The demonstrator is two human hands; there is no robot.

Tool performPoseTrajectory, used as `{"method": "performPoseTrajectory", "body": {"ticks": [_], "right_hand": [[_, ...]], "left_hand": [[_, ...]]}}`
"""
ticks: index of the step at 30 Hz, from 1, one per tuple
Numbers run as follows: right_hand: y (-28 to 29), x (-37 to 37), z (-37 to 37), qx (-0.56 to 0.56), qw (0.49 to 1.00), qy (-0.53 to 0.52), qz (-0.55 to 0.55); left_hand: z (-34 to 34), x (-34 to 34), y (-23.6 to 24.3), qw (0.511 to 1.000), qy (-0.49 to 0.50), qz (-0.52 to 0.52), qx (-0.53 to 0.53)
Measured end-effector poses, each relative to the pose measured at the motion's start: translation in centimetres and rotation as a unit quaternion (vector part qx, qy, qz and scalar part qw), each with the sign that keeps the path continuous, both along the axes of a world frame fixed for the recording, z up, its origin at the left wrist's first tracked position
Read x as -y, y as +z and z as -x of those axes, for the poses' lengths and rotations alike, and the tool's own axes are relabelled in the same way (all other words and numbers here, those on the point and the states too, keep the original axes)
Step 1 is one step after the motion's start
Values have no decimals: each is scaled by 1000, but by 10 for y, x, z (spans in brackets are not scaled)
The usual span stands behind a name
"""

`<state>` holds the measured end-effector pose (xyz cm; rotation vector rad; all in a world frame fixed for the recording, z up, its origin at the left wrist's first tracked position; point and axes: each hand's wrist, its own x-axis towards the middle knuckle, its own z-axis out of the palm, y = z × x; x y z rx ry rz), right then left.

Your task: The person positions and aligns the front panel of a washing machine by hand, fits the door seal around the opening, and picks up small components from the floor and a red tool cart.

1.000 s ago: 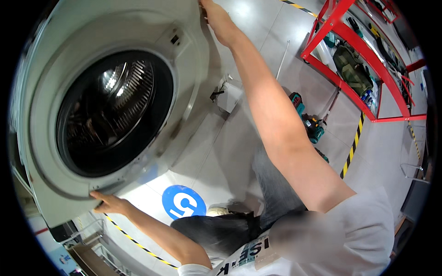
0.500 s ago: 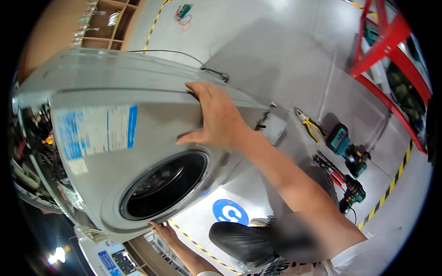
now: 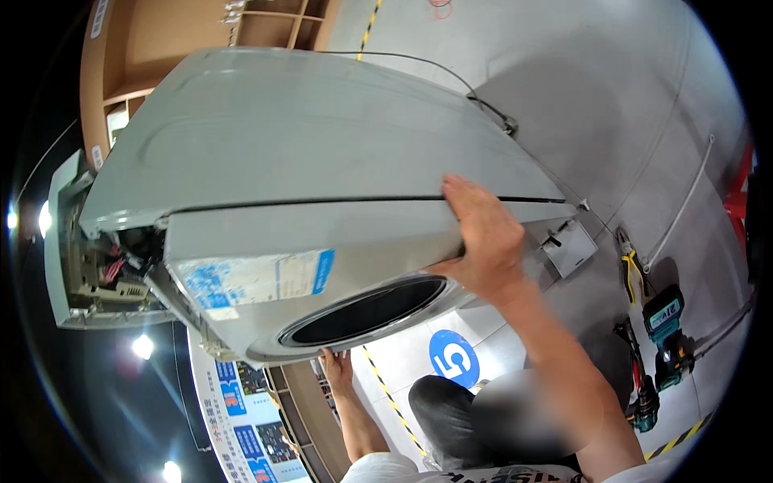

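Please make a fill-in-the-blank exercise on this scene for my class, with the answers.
1. Of the left hand and right hand, only the ____ one has fingers across the long dark seam.
2. The blue-and-white label is on the ____ panel, not the side panel.
3. The floor tape is striped yellow and ____.
4. The round floor sign is white and ____.

Missing words: right; front; black; blue.

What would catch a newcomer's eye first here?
Probably the big grey washing machine across the upper middle, its front panel having a dark round opening. The right hand spreads over the panel's edge; the left hand touches its lower rim. Below, a blue disc stands out on the pale floor.
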<state>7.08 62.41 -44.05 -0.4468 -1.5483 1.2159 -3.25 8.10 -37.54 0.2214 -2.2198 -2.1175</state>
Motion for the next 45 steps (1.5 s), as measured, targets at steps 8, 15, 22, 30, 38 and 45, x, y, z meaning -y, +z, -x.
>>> {"method": "performPoseTrajectory", "body": {"ticks": [8, 15, 22, 30, 38, 45], "right_hand": [[7, 9, -1, 30, 999, -15, -31], [12, 15, -2, 32, 999, -10, -39], [24, 23, -4, 40, 999, -2, 4], [9, 37, 10, 47, 995, -90, -8], [-26, 40, 26, 33, 983, -169, -64], [-35, 16, 16, 72, 991, -107, -35]], "left_hand": [[-5, -17, -1, 1000, -17, -8, -15], [0, -3, -2, 994, -71, -8, -83], [26, -1, -3, 983, 9, -65, -174], [25, -43, -7, 943, 187, 5, -275], [46, -22, -40, 901, 273, 75, -329], [35, -41, -25, 902, 233, 112, -345]]}}
